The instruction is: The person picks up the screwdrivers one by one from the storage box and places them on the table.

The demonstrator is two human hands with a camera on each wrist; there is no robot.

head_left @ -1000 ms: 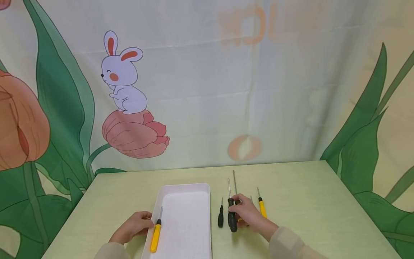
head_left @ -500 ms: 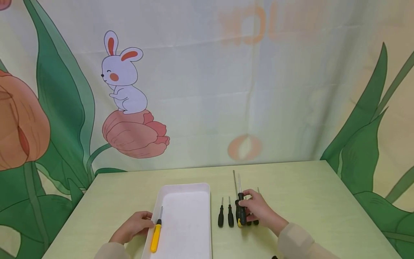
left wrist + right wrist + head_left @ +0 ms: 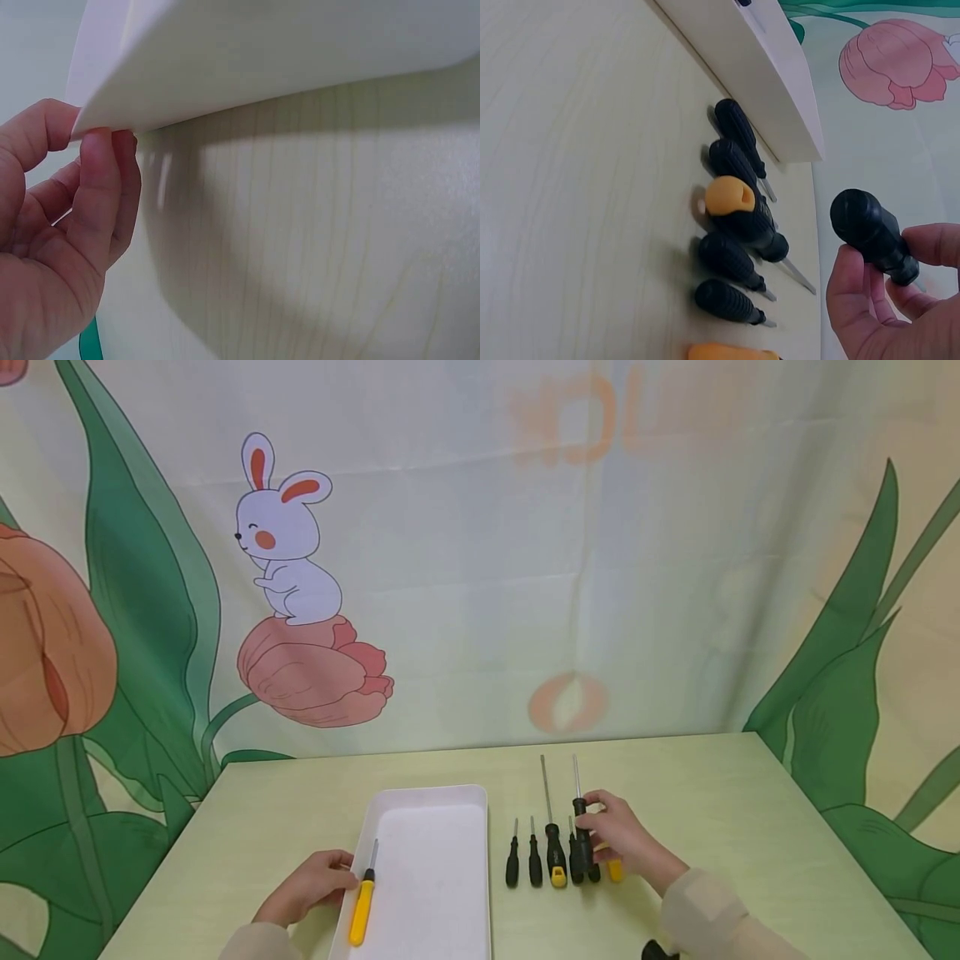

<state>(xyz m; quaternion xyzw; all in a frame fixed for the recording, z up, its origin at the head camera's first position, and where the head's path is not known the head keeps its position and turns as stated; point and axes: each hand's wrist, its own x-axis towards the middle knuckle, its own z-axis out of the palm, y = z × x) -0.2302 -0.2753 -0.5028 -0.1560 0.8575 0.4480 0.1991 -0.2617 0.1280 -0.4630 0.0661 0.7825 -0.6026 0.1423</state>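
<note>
My right hand pinches a black-handled screwdriver between thumb and fingers, its shaft pointing away from me. In the right wrist view this screwdriver is up above the table, over the row. Below it lies a row of screwdrivers: small black ones, a longer black one with a yellow end, and a yellow one partly hidden by my hand. My left hand pinches the left rim of a white tray. Inside that tray, along its left wall, lies a yellow screwdriver.
The tray stands left of the row on a pale wood-grain table. Behind the table's far edge hangs a curtain printed with a rabbit and tulips. A dark object shows below the right sleeve.
My right hand has carried the black screwdriver rightward along the row, uncovering the longer black one with the yellow end. My left hand and the tray have not moved.
</note>
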